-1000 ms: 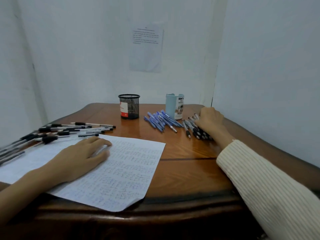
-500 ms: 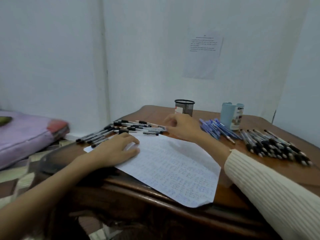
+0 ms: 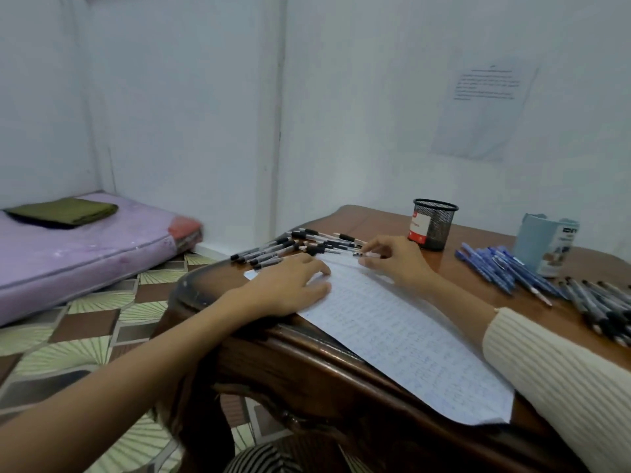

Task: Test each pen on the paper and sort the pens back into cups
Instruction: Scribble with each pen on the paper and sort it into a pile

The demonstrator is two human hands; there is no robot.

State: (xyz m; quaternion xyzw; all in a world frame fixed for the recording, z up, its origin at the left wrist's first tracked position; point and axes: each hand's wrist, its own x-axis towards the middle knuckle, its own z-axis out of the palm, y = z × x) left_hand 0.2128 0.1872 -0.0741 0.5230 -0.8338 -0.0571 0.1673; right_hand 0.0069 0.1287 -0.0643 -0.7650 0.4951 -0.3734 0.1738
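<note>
Currently the left hand (image 3: 290, 285) lies flat on the near-left corner of the written paper sheet (image 3: 409, 339), fingers straight and released, pressing it onto the wooden table (image 3: 375, 216). Right hand (image 3: 397, 264) reaches across the sheet's far edge; its thumb and fingertips pinch one black-capped pen (image 3: 360, 254) at the right end of the black-capped pen pile (image 3: 290, 245), which is spread along the far-left table edge. Black mesh cup (image 3: 433, 225) stands upright just beyond the right hand. Light blue cup (image 3: 546, 244) stands further right, with a blue pen pile (image 3: 495, 268) lying just beside it on its left. A dark pen pile (image 3: 601, 308) lies at the right edge, nearer than the blue one. Off the table, left: purple mattress (image 3: 85, 254) bearing a folded green cloth (image 3: 65, 211). A printed notice (image 3: 485, 107) is fixed to the far wall
</note>
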